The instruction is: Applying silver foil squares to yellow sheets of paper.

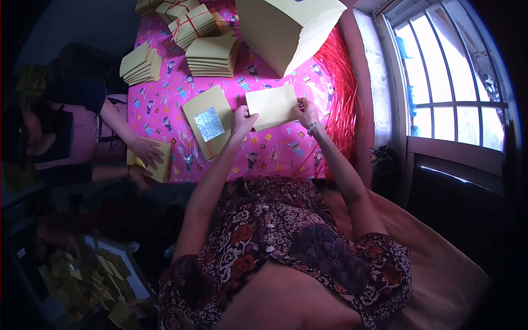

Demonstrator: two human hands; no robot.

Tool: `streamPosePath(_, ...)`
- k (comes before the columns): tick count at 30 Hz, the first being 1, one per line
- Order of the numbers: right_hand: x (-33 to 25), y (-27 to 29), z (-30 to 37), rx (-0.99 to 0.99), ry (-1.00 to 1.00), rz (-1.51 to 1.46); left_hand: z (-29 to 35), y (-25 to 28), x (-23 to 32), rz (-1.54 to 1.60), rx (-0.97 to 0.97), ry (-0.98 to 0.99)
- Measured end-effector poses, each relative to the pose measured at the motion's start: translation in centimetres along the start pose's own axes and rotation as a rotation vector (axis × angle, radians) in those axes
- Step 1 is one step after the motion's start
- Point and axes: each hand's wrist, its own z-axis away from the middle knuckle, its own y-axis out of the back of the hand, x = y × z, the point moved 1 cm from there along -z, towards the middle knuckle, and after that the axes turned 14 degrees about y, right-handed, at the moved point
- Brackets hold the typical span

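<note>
A small stack of tan paper envelopes (270, 105) is held over the pink patterned tablecloth (220, 171). My left hand (242, 120) grips its left edge, thumb on top. At the right edge, my right hand (307, 113), with a bracelet on the wrist, is closed on the same stack. Just left of my left hand lies a larger tan envelope or folded sheet (194, 109), set at an angle, with a shiny silver square (209, 123) on it.
Piles of tan envelopes (212, 57) stand at the back, some tied with red strands (191, 26). A big open paper sack (286, 33) is behind my hands. Red strands (342, 93) hang along the right edge. At left, another person's hand (148, 152) presses on tan envelopes.
</note>
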Motion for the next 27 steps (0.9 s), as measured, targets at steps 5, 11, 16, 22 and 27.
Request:
streamPosePath(5, 1.1, -0.3, 0.3, 0.017, 0.019, -0.014, 0.5, -0.6, 0.3, -0.110, 0.106, -0.008)
streamPosePath(11, -1.1, -0.5, 0.2, -0.025, 0.053, 0.344, 0.3, -0.8, -0.2, -0.157, 0.155, -0.047)
streamPosePath(16, -1.9, -0.2, -0.1, -0.151, 0.043, 0.591, 1.1, -0.9, 0.6, -0.164, 0.158, -0.046)
streamPosePath(22, -1.7, 0.7, -0.2, -0.027, 0.098, 0.462, 1.7, -0.7, 1.6, -0.178, 0.223, -0.032)
streamPosePath(27, -3.0, 1.8, -0.8, -0.015, 0.086, 0.324, 1.8, -0.1, 1.8, -0.236, 0.261, -0.039)
